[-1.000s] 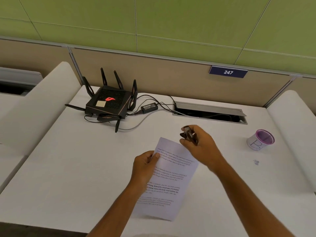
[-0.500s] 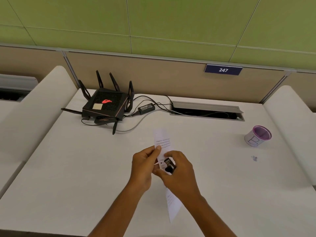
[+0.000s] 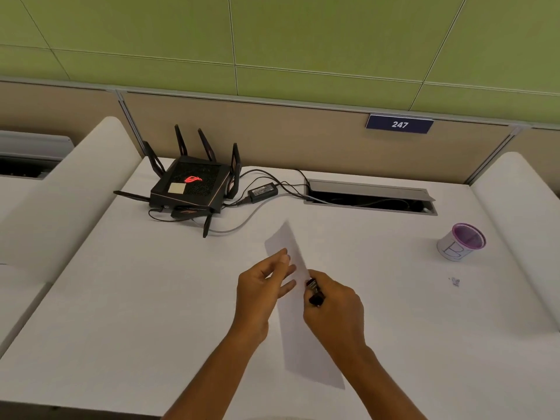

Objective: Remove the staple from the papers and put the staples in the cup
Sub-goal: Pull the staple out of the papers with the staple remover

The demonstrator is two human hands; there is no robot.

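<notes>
Two hands work the papers (image 3: 303,338) above the tabletop (image 3: 136,298): my left hand (image 3: 260,289) pinches their upper edge, my right hand (image 3: 333,313) grips a staple remover (image 3: 313,291) against them. Well off to the right stands the cup (image 3: 460,242).

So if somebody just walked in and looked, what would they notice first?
Probably the two hands in the middle of the white desk: the left hand holds up the papers while the right hand grips a small dark staple remover against their edge. Next, the black router with its glowing red logo at the back left, and the purple-rimmed cup far right.
</notes>
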